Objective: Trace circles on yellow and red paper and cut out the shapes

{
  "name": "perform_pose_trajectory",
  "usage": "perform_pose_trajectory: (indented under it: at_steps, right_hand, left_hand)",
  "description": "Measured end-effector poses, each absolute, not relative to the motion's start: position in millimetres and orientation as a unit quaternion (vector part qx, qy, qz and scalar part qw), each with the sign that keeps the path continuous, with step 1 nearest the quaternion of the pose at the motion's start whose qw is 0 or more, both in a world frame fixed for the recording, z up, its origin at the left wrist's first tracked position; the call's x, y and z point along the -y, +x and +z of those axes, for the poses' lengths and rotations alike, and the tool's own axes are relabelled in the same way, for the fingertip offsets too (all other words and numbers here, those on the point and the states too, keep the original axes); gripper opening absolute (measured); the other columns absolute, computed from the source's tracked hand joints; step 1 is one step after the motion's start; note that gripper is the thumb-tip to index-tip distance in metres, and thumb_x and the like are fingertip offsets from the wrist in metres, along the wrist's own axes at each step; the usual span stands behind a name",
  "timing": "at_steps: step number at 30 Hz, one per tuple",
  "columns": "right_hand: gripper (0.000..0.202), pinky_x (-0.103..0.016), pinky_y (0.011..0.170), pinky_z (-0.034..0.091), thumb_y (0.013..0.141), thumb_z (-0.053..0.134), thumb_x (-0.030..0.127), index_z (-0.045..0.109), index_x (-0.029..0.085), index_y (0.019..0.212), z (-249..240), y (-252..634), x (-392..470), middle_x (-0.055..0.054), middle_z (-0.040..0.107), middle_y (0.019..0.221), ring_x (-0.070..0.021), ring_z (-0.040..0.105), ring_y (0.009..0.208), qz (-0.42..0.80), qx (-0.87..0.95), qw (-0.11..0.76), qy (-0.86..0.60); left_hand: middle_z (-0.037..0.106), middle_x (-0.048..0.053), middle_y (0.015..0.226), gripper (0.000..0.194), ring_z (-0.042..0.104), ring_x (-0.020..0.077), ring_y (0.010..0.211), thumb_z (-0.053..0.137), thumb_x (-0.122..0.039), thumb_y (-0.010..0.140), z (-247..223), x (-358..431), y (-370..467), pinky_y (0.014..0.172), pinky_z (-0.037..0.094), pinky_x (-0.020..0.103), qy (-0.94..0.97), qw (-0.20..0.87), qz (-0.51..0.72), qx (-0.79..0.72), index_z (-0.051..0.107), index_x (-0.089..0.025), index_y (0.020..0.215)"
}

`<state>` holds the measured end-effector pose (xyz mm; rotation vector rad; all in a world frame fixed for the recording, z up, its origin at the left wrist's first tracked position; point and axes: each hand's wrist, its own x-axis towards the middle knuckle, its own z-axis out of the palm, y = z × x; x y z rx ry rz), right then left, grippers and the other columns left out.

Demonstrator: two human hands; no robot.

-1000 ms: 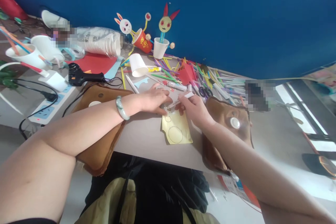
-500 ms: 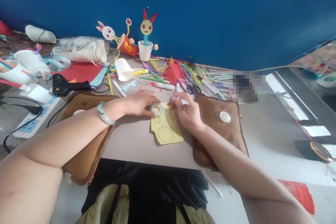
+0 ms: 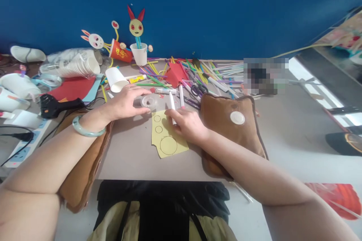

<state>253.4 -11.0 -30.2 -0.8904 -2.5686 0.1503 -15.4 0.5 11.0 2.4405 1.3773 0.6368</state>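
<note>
Yellow paper point(image 3: 166, 132): notched, three inked circles | left hand point(image 3: 124, 102): half-spread, gripping clear ring point(image 3: 148, 101) at paper's far-left corner | right hand point(image 3: 190, 125): closed on white marker point(image 3: 171, 101), over paper's right side

Bright, soft light is spreading over the table point(image 3: 127, 158), seemingly coming from three o'clock, where white strips point(image 3: 307, 77) are glaring. The blue wall point(image 3: 198, 11) at twelve o'clock is staying deep-toned. A soft shadow is lying beneath the left hand point(image 3: 124, 101) at nine o'clock, where the clear tape roll point(image 3: 148, 101) is blurring. Wide-lens distortion is stretching the edges, and pixelation is masking a patch between two and three o'clock.
</note>
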Motion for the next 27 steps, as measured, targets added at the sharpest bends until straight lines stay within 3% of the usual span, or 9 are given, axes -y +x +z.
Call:
perform_pose_trajectory:
  at_steps: [21, 27]
  right_hand:
    - [0.025, -0.028, 0.065, 0.035, 0.087, 0.055, 0.020, 0.061, 0.023, 0.111, -25, 249, 6, -0.004, 0.076, 0.093, -0.0205, 0.067, 0.081, 0.131, 0.899, 0.181, -0.377]
    - [0.030, -0.027, 0.065, 0.037, 0.085, 0.056, 0.017, 0.062, 0.023, 0.113, -24, 249, 5, -0.004, 0.076, 0.090, -0.0210, 0.067, 0.077, 0.146, 0.889, 0.185, -0.392]
  left_hand:
    - [0.066, 0.014, 0.133, 0.053, 0.059, 0.0339, 0.124, 0.067, -0.036, 0.078, -10, -9, -18, 0.109, 0.042, 0.058, 0.863, 0.063, 0.200, -0.460, 0.059, -0.019, 0.128]
    - [0.067, 0.014, 0.131, 0.052, 0.061, 0.0331, 0.123, 0.066, -0.033, 0.078, -6, -8, -13, 0.107, 0.046, 0.055, 0.851, 0.062, 0.241, -0.463, 0.059, -0.019, 0.128]
